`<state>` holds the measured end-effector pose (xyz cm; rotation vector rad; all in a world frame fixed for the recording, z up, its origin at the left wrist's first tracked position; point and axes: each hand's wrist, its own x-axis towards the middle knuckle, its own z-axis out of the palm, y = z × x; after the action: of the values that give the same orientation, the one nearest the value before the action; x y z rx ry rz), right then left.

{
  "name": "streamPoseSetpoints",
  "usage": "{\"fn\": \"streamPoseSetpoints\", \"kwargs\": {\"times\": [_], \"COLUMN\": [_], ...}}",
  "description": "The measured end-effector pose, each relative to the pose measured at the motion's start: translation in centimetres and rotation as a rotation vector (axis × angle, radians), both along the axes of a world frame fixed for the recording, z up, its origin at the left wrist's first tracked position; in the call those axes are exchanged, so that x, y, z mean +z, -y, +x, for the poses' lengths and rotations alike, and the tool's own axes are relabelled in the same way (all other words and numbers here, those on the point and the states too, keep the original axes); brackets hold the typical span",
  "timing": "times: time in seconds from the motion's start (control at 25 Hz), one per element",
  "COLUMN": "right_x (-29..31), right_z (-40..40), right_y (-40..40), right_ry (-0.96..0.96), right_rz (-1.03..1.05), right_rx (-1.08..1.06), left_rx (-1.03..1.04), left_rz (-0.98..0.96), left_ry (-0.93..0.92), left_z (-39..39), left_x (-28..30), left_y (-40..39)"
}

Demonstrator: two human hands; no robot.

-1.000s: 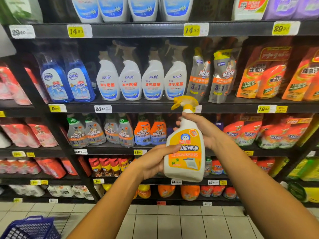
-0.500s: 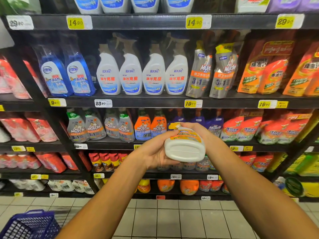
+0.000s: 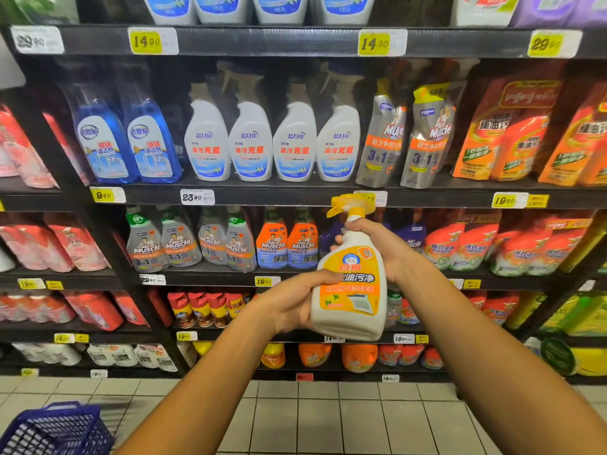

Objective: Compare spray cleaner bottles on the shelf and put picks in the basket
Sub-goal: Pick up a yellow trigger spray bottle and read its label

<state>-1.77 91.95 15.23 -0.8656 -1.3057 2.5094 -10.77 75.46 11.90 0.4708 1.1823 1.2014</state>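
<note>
Shelving — dark tiers stocked with spray cleaners and refill pouches, yellow price tags along the edges. Basket, blue mesh, low on the tiled floor at the left corner. Spray bottle, white with an orange label and yellow trigger — held upright before the shelves. Left hand wrapped around the lower body, right hand gripping the neck.

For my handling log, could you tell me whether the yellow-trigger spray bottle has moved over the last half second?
Yes. The spray bottle has swung from base-toward-camera to upright, trigger now against the shelf edge.
</note>
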Motion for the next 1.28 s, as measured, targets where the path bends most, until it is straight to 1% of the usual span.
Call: {"fn": "streamPoseSetpoints", "kwargs": {"times": [0.08, 0.12, 0.2, 0.28, 0.32, 0.36, 0.44, 0.52, 0.56, 0.64, 0.76, 0.8, 0.88, 0.96, 1.04, 1.08, 1.2, 1.28], "right_x": [0.1, 0.2, 0.6, 1.0, 1.2, 1.4, 1.8, 2.1, 2.3, 2.7, 3.5, 3.8, 4.4, 5.2, 5.7, 5.8, 5.6, 5.7], "right_z": [0.0, 0.0, -0.1, -0.1, -0.1, -0.1, 0.0, -0.1, -0.2, -0.9, -2.2, -2.3, -2.2, -1.9, -1.5, -1.4, -1.2, -1.3], "right_y": [0.3, 0.5, 0.9, 1.8, 2.2, 2.5, 3.0, 3.3, 3.5, 4.2, 5.8, 6.2, 6.5, 6.4, 5.9, 5.8, 6.0, 6.6], "right_ry": [-0.012, -0.025, -0.090, -0.180, -0.213, -0.236, -0.274, -0.252, -0.219, -0.155, -0.124, -0.129, -0.148, -0.200, -0.270, -0.292, -0.389, -0.422], "right_rz": [0.062, 0.130, 0.345, 0.582, 0.663, 0.702, 0.706, 0.734, 0.776, 0.854, 0.886, 0.907, 0.975, 0.968, 0.861, 0.815, 0.693, 0.628], "right_rx": [-0.014, -0.031, -0.058, -0.041, -0.028, -0.023, -0.027, -0.052, -0.091, -0.235, -0.440, -0.449, -0.326, -0.119, 0.053, 0.109, 0.185, 0.152], "left_rx": [-0.026, -0.040, -0.044, 0.003, 0.022, 0.033, 0.046, 0.082, 0.120, 0.202, 0.232, 0.252, 0.298, 0.259, 0.120, 0.031, -0.193, -0.248], "left_rz": [0.026, 0.038, 0.080, 0.132, 0.160, 0.184, 0.216, 0.246, 0.275, 0.346, 0.387, 0.412, 0.472, 0.472, 0.451, 0.451, 0.472, 0.479], "left_ry": [-0.038, -0.067, -0.124, -0.170, -0.193, -0.215, -0.244, -0.263, -0.279, -0.353, -0.492, -0.506, -0.509, -0.488, -0.437, -0.383, -0.205, -0.118], "left_z": [-0.4, -0.5, -0.7, -1.0, -1.2, -1.3, -1.5, -1.4, -1.2, -0.5, 0.7, 0.9, 0.4, -0.6, -1.7, -2.1, -2.8, -2.7], "left_x": [-1.1, -1.6, -2.3, -3.0, -3.3, -3.4, -3.5, -3.4, -3.4, -3.7, -3.7, -3.5, -3.0, -2.6, -2.5, -2.4, -2.7, -3.0], "left_y": [0.0, 0.0, 0.0, -0.1, 0.0, 0.0, 0.2, 0.4, 0.5, 0.4, -0.2, -0.4, -0.6, -0.1, 0.8, 1.3, 2.5, 2.8]}}
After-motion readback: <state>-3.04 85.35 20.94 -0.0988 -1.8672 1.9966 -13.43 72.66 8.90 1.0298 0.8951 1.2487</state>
